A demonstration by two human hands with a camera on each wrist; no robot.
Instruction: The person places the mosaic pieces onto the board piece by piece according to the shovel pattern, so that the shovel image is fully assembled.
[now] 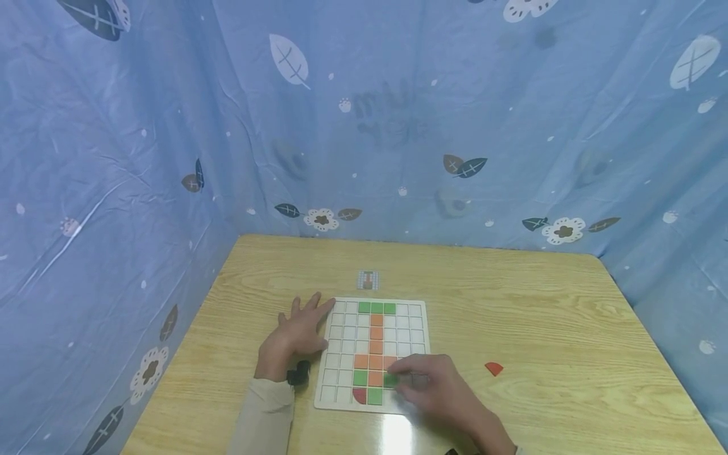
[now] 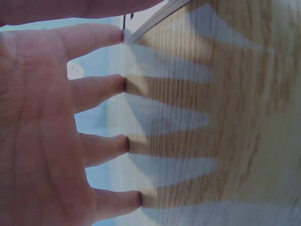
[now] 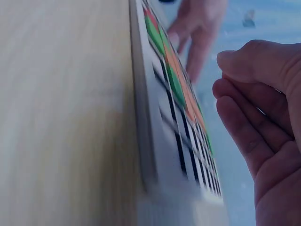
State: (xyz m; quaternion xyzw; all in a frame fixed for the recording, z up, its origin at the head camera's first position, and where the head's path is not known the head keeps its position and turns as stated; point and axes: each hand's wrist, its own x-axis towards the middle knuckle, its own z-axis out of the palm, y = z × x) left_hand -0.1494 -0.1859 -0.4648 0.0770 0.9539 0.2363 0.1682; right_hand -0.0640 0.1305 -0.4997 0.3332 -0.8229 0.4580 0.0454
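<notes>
A white grid board (image 1: 341,347) lies on the table, holding green square tiles (image 1: 377,308), a column of orange square tiles (image 1: 376,333) and a red quarter-round tile (image 1: 359,395). My left hand (image 1: 296,335) is spread at the board's left side, its thumb and forefinger at the edge. In the left wrist view its fingertips (image 2: 118,84) rest on the wood. My right hand (image 1: 432,385) is over the board's lower right, beside a green tile (image 1: 389,380). In the right wrist view the right thumb (image 3: 235,66) and forefinger are close together, with nothing visible between them.
A loose red quarter-round tile (image 1: 494,368) lies on the table to the right of the board. Behind the board is a small picture card (image 1: 368,280) with a grid pattern. Blue patterned cloth (image 1: 398,126) hangs around the wooden table (image 1: 546,316).
</notes>
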